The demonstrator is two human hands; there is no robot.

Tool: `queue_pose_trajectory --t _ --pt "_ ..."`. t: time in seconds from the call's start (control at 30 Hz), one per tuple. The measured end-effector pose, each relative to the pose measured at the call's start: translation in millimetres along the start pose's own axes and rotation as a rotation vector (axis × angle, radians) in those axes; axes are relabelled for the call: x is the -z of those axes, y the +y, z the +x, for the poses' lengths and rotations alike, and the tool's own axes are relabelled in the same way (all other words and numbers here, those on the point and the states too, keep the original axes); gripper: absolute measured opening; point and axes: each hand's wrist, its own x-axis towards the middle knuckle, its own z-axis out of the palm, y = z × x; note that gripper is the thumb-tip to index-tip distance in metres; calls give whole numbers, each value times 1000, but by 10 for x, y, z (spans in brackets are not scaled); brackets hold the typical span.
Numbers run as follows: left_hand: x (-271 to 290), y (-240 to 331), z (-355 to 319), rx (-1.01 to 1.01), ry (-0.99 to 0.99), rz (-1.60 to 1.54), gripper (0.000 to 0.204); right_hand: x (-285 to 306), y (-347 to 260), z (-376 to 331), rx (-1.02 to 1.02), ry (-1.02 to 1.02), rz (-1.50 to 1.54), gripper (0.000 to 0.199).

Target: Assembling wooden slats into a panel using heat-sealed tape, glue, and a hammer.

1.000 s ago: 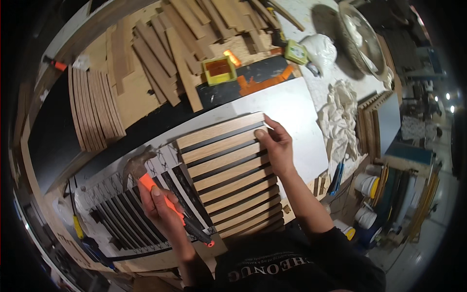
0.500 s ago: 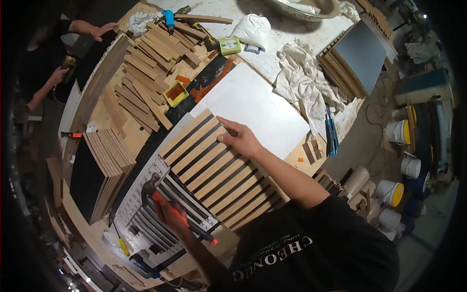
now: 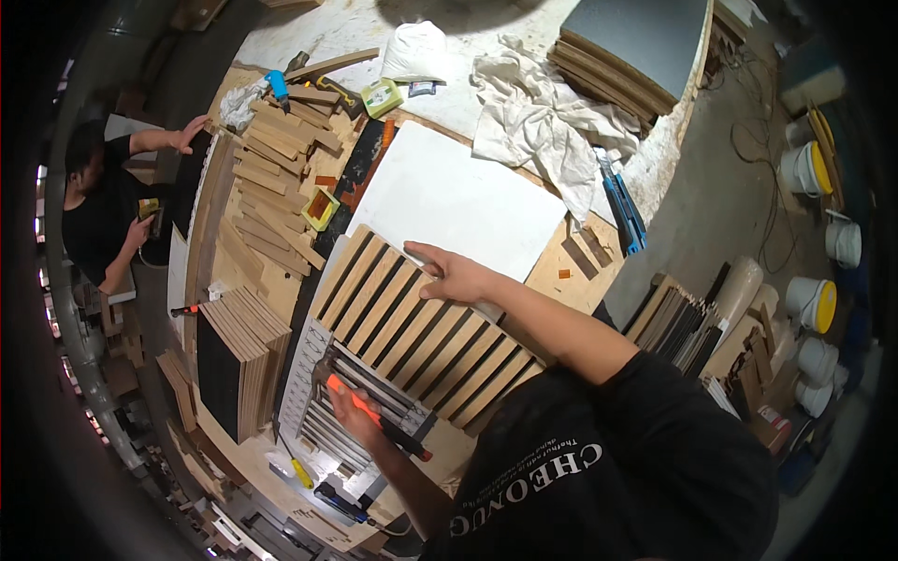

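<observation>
Beneath my right hand (image 3: 454, 276) lies a slatted wooden panel (image 3: 426, 327), pale strips alternating with dark gaps. The thumb rests at its far edge and the index finger reaches past it; the remaining fingers are partly hidden. My left hand (image 3: 355, 416) is wrapped round an orange-and-black hammer (image 3: 339, 383), its metal head up beside the panel's near left edge. Under the hammer lies a white patterned board with grey strips (image 3: 304, 388), partly covered by the panel. A white sheet (image 3: 458, 192) lies beyond the panel.
Loose wood strips (image 3: 271, 196) lie heaped at the far left, near stacked boards (image 3: 238, 365). A crumpled cloth (image 3: 524, 112), blue cutter (image 3: 622, 206) and grey-topped boards (image 3: 636, 42) lie at the far right. Another person (image 3: 103, 206) works at left. Buckets (image 3: 809, 304) stand at right.
The whole view has shifted and turned. My left hand has brought the hammer closer to the panel's edge. My right hand stays at the panel's far side.
</observation>
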Motion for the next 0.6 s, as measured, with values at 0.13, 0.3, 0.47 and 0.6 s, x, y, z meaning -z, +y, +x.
queue_pose_trajectory --t 0.13,0.3,0.47,0.6 --pt "-46 78 -75 -18 48 24 40 -6 106 13 111 14 -183 77" --pt "-178 155 -39 -32 -43 124 41 -40 -11 -95 -26 -13 -265 73" --pt "27 16 -112 6 -15 35 43 71 324 -167 -55 -57 -158 60" --pt "142 -149 -226 54 -14 -48 46 290 495 -446 -168 -181 -7 53"
